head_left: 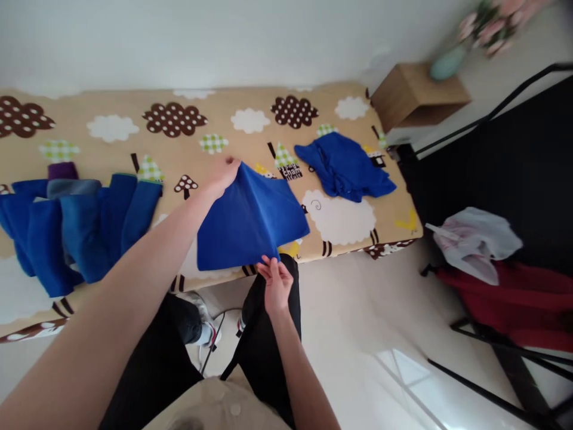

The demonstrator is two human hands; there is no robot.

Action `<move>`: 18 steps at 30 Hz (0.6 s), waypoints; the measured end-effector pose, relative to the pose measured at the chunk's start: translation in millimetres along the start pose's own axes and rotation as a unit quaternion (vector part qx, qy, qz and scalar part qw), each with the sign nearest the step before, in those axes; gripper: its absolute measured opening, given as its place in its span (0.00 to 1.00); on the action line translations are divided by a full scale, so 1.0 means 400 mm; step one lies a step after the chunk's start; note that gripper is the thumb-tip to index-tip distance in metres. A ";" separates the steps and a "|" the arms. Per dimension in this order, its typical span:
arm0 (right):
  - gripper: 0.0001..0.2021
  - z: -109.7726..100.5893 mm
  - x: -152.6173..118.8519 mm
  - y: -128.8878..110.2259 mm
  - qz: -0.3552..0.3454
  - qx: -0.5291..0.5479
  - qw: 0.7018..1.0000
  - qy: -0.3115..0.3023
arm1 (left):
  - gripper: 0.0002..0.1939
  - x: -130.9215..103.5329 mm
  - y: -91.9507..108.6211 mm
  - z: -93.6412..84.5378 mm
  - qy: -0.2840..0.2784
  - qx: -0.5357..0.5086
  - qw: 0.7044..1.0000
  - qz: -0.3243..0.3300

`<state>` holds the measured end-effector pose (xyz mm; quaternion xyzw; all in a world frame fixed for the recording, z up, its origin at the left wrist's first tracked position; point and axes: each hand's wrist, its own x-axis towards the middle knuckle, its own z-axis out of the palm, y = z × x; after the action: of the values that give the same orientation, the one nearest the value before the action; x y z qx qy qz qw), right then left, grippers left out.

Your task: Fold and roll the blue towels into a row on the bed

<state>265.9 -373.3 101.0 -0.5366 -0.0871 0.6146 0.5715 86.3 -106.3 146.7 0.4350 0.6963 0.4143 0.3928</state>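
Note:
A blue cloth (pixel 237 227) lies partly folded on the patterned bedspread (pixel 250 140), with a crease running down its middle. At its far edge, my left hand (pixel 226 173) pinches a corner. My right hand (pixel 275 280) grips the near edge between thumb and fingers, close to the bed's front edge. Further right, a crumpled blue cloth (pixel 344 167) rests apart from both hands. To the left sit several rolled or folded blue cloths (pixel 85 233) side by side, a purple one (pixel 62 171) at their back.
A wooden box shelf (pixel 421 95) with a vase of pink flowers (pixel 447 63) stands at the bed's far right corner. A black-framed piece of furniture (pixel 501 137) is on the right, with a white plastic bag (pixel 478 239) and dark red fabric (pixel 514 298). A cable (pixel 218 340) lies near my feet.

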 end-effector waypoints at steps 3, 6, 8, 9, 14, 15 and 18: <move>0.18 -0.035 -0.021 -0.103 -0.108 -0.090 0.990 -0.023 | 0.11 -0.107 0.079 -0.125 -0.003 -0.069 0.998 -0.006; 0.20 -0.039 -0.040 -0.216 -0.227 -0.164 0.959 -0.053 | 0.16 -0.247 0.121 -0.263 0.001 -0.116 0.993 0.035; 0.22 -0.021 -0.062 -0.289 -0.300 -0.202 0.930 -0.070 | 0.19 -0.341 0.129 -0.353 0.017 -0.146 0.988 0.051; 0.21 -0.007 -0.077 -0.322 -0.328 -0.219 0.915 -0.082 | 0.22 -0.385 0.131 -0.395 0.026 -0.160 0.985 0.055; 0.17 0.092 -0.164 -0.437 -0.367 -0.269 0.882 -0.124 | 0.27 -0.554 0.171 -0.576 0.077 -0.198 0.975 0.064; 0.17 0.114 -0.182 -0.448 -0.368 -0.267 0.882 -0.124 | 0.27 -0.579 0.187 -0.603 0.087 -0.198 0.974 0.067; 0.17 0.171 -0.232 -0.467 -0.369 -0.227 0.891 -0.137 | 0.28 -0.642 0.237 -0.668 0.107 -0.189 0.973 0.081</move>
<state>306.7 -350.8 315.6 -0.4915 -0.4931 0.3901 0.6025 -49.5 -382.0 374.7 0.3608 0.6058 0.6128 0.3568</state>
